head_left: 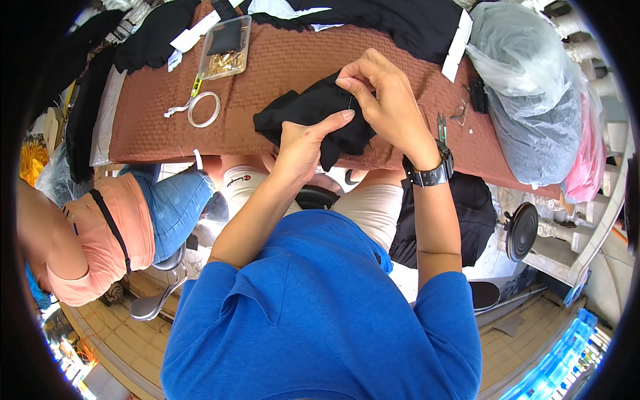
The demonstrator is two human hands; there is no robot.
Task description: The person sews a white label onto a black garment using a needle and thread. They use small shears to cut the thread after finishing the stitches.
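A piece of black cloth (pixel 303 110) lies bunched at the table's near edge. My left hand (pixel 300 143) is closed on its near side, thumb stretched along the top and the other fingers hidden under the cloth. Above its far right part, my right hand (pixel 381 93) pinches with thumb and forefinger. A thin pale line, like a fine needle or thread (pixel 351 103), shows between that pinch and my left thumb. What exactly sits in the fingertips is too small to tell.
A clear box (pixel 241 57) holds a black cushion and many small gold-coloured pieces. A tape roll (pixel 204 109) and yellow cutter (pixel 197 86) lie nearby. Thread snips (pixel 442 127) are right of my wrist. A plastic-wrapped bundle (pixel 533 100) stands far right; a person (pixel 100 247) sits at left.
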